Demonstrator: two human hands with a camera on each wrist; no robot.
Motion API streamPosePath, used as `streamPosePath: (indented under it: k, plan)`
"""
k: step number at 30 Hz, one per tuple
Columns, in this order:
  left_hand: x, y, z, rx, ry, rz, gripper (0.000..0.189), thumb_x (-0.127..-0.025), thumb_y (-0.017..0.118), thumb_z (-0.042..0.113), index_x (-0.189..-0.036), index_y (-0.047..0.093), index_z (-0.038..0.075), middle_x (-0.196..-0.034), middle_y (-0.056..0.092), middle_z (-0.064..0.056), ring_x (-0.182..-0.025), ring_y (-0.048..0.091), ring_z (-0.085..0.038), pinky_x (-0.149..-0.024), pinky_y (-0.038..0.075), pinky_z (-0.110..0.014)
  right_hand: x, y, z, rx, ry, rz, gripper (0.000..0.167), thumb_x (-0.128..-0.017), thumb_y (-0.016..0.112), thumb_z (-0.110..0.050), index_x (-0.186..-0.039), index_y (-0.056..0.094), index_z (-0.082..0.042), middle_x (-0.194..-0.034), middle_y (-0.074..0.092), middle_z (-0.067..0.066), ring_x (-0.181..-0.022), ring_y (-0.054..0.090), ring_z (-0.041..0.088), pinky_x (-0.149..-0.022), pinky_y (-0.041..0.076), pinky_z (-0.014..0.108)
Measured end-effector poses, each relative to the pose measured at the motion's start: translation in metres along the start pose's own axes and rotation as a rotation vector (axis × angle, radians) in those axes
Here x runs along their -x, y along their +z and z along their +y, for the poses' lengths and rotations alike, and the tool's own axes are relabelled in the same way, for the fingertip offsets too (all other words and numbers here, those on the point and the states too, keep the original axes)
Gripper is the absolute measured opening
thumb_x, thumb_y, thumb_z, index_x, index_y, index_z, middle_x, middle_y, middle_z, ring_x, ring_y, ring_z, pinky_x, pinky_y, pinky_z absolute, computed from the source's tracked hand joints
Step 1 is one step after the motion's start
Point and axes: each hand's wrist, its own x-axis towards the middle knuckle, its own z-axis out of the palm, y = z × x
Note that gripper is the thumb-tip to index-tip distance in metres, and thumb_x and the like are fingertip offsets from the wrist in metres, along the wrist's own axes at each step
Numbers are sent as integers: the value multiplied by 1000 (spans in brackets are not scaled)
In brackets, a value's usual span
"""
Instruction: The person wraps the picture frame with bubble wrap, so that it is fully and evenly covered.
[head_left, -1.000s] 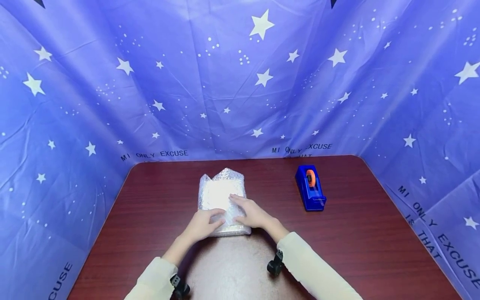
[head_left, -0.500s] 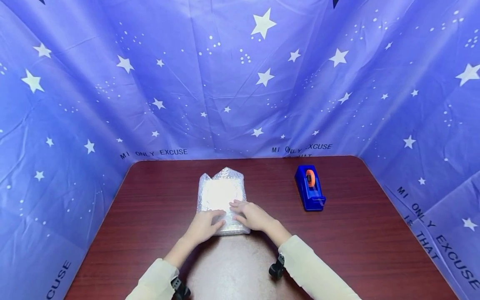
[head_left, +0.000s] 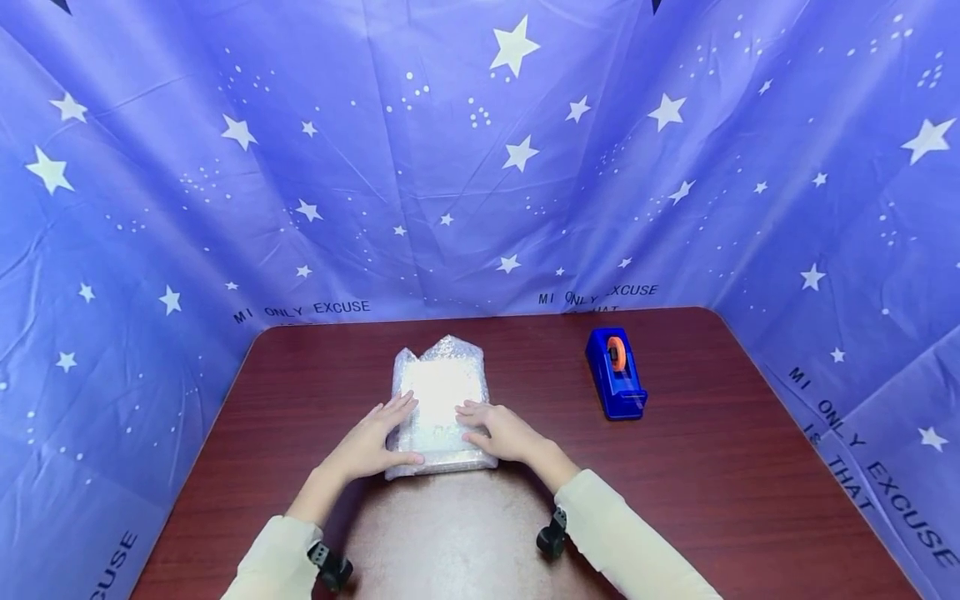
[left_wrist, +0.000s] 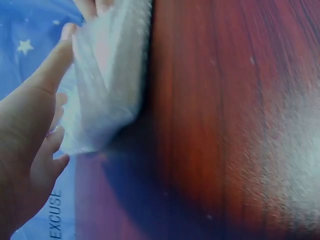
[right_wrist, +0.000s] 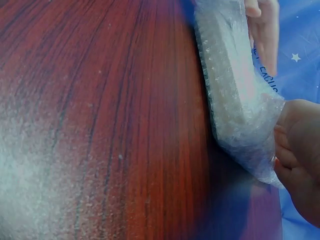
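A flat package in clear bubble wrap (head_left: 442, 400) lies on the table, its top glaring white under the light and its far edge uneven. My left hand (head_left: 371, 437) rests along its left side, fingers spread over the top and thumb near the front edge. On the right side, my right hand (head_left: 506, 432) lies with extended fingers on the wrap. Loose wrap bulges at the package's end beside the left hand (left_wrist: 42, 115) in the left wrist view. In the right wrist view, the right hand (right_wrist: 300, 150) is beside a crumpled flap of the wrap.
A blue tape dispenser (head_left: 618, 379) with an orange roll (head_left: 617, 354) stands on the dark red wooden table (head_left: 720, 467), to the right of the package. A blue curtain with white stars (head_left: 450, 167) surrounds the table at the back and sides.
My left hand has moved left, its fingers spreading out over the package's left side. My right hand has slid slightly towards the front. The package has stayed nearly in place.
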Motion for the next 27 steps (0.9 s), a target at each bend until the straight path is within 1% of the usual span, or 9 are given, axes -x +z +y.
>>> streamPosePath:
  k: [3,7,11,18,21,27]
  plan:
    - [0,5,-4,-61,-20,-21,100,-72,72,61,-145,39,2,-155,35,-16,-145,31,-34,-118,24,-60,0,2,2,-24,2,3,38,-94,60,-19,-128,60,-2,-140,56,9,-138,45,26,-115,38,44]
    - [-1,9,0,-153,-40,-35,107,-70,69,68,-147,36,1,-155,34,-16,-145,31,-33,-118,24,-59,1,4,4,-44,-20,13,40,-94,60,-19,-129,59,-1,-141,55,9,-138,44,27,-115,38,44]
    - [-2,11,3,-191,-40,-28,105,-72,67,68,-147,36,1,-155,34,-16,-146,31,-32,-119,24,-58,2,4,6,-67,-58,31,44,-92,63,-20,-131,57,1,-142,54,12,-137,45,29,-115,37,44]
    - [-4,16,5,-256,-50,-32,101,-78,61,67,-148,32,0,-157,29,-16,-148,25,-32,-121,22,-55,0,3,9,-33,-110,48,58,-89,67,-24,-138,49,2,-144,51,17,-136,47,30,-113,40,43]
    - [-5,17,6,-265,-43,-19,100,-78,61,66,-148,33,0,-157,31,-16,-148,26,-33,-121,22,-55,0,3,10,-36,-111,50,60,-88,68,-24,-139,48,2,-146,48,17,-136,46,30,-113,40,43]
    - [-6,19,8,-305,-56,-47,100,-78,59,68,-148,33,2,-157,30,-15,-148,26,-31,-121,22,-54,1,1,8,-35,-75,-7,57,-90,66,-25,-138,49,0,-149,45,14,-140,42,28,-115,38,42]
